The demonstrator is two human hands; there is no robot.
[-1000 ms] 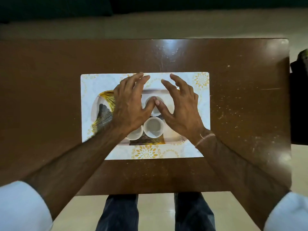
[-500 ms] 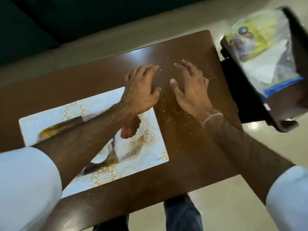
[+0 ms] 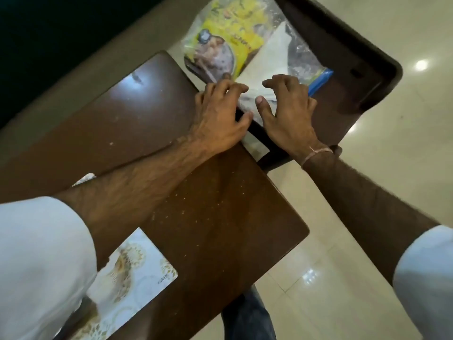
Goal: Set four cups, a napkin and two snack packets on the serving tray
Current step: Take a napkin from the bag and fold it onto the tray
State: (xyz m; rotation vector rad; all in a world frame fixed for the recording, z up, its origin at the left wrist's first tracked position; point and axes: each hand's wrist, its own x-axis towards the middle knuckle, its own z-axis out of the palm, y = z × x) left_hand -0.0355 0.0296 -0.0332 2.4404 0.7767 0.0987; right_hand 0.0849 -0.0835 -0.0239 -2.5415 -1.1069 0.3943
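Observation:
On a dark chair seat (image 3: 343,57) to the right of the table lie a yellow snack packet (image 3: 228,38), a folded white napkin (image 3: 267,62) on top of it, and a clear packet with a blue edge (image 3: 318,79). My left hand (image 3: 220,116) and my right hand (image 3: 286,111) hover side by side at the napkin's near end, fingers curled and spread, holding nothing. The tray and cups are hidden behind my left sleeve; only the patterned placemat (image 3: 137,273) shows at the lower left.
The brown wooden table (image 3: 208,217) has its right edge just under my wrists. A narrow gap separates it from the chair. Glossy tiled floor (image 3: 367,192) lies to the right, and my legs show below the table.
My hands have left the cups on the tray and swung right across the table to the chair. The view has turned with them, so the tray has dropped out of sight.

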